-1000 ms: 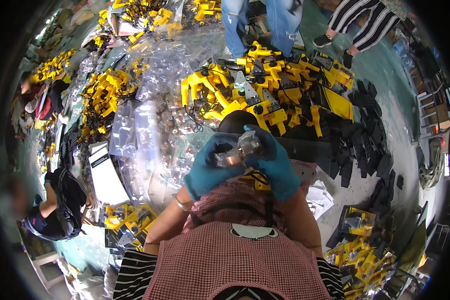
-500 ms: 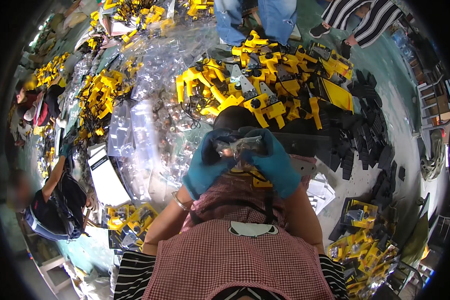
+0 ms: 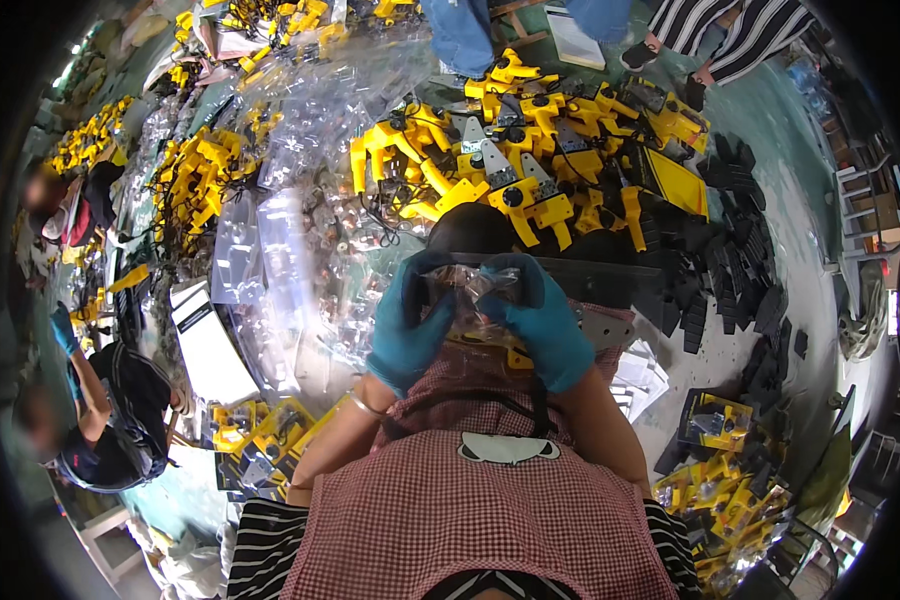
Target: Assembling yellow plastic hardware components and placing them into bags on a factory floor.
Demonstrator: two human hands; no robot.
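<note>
A small clear plastic bag (image 3: 470,282) is stretched between my two hands in front of my lap. My left hand (image 3: 410,325), in a blue glove with dark fingers, pinches its left side. On its right side my right hand (image 3: 545,325), gloved alike, has thumb and fingers closed on the plastic. Small parts seem to sit inside the bag, too glinting to make out. Just below the hands, a yellow tool part (image 3: 518,357) with a dark cord rests on my lap, partly covered. A grey metal plate (image 3: 605,328) with holes lies by my right wrist.
Beyond my hands lies a heap of yellow power tools (image 3: 530,185) with cords. Black plastic pieces (image 3: 735,270) spread to the right. Small clear bags (image 3: 320,240) cover the left middle, beside a white box (image 3: 215,345). Co-workers sit left; packed tools (image 3: 720,500) stand lower right.
Both hands keep hold of the bag and its plastic is spread differently between the fingers. At left a co-worker's arm has lifted. The jeans-clad legs at the top have moved apart.
</note>
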